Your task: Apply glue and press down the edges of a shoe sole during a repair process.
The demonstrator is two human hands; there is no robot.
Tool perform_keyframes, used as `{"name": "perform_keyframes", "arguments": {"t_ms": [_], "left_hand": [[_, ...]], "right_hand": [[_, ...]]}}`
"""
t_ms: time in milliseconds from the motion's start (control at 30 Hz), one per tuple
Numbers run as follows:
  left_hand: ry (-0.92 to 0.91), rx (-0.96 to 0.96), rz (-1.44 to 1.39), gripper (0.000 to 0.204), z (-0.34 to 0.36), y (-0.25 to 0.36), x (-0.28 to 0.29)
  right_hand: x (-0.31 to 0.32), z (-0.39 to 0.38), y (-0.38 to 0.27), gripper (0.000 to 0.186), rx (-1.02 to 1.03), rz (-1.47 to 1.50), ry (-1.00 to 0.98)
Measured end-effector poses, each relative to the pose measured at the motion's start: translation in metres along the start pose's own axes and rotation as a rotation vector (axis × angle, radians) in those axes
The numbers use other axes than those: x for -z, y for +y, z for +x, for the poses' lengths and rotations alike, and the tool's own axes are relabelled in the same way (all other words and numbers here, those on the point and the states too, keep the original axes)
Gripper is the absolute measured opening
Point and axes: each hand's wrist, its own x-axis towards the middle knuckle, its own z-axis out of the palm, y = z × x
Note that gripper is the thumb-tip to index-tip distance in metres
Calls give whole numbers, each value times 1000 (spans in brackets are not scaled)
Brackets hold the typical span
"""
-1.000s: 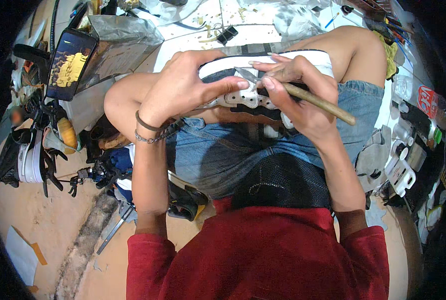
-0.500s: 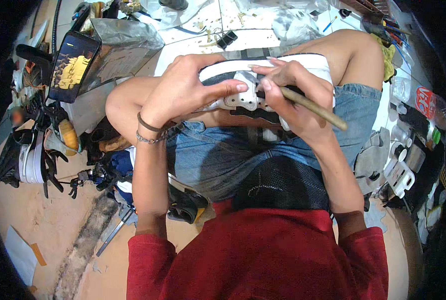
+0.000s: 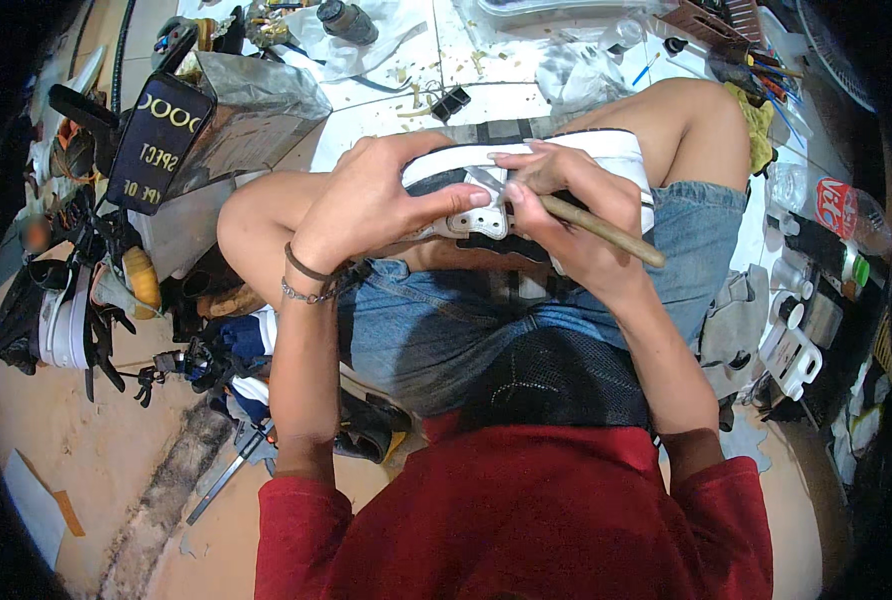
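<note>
A white sneaker with dark panels [image 3: 621,158] lies sideways across my lap, its sole edge away from me. My left hand [image 3: 371,195] grips its left part, with the thumb pressed on the white eyelet flap and the fingers behind. In my right hand [image 3: 586,205] is a tool with a long wooden handle [image 3: 621,238], held like a pen and slanting down to the right. Its greyish tip meets the upper beside my left thumb; the fingers partly hide it, so I cannot tell its exact kind. My right fingertips rest against the shoe.
To the left a phone [image 3: 161,140] leans against a plastic-covered box [image 3: 261,110], with several shoes [image 3: 61,315] lower down. Scraps and a small black piece [image 3: 452,103] lie on the white floor ahead. At right are a plastic bottle [image 3: 836,205] and a white plastic container [image 3: 791,358].
My right hand and the wooden-handled tool have shifted slightly left and down, its tip closer to my left thumb. The phone's screen picture has changed. The whole view has tilted a little.
</note>
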Motion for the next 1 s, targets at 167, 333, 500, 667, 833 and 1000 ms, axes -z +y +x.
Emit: {"name": "perform_keyframes", "arguments": {"t_ms": [167, 333, 500, 667, 833, 1000], "left_hand": [[-33, 34, -7, 51, -1, 3, 2], [-9, -25, 21, 51, -2, 2, 1], [-41, 57, -21, 51, -1, 5, 3], [-17, 21, 0, 50, -1, 0, 0], [2, -3, 19, 49, -1, -1, -1], [-14, -4, -18, 47, 0, -2, -1]], "right_hand": [[6, -5, 0, 12, -76, 73, -8], [4, -6, -1, 15, -124, 134, 29], [6, -3, -1, 16, -142, 129, -8], [5, -4, -1, 15, -127, 136, 2], [6, -4, -1, 15, -108, 111, -25], [4, -4, 0, 16, 30, -18, -17]]}}
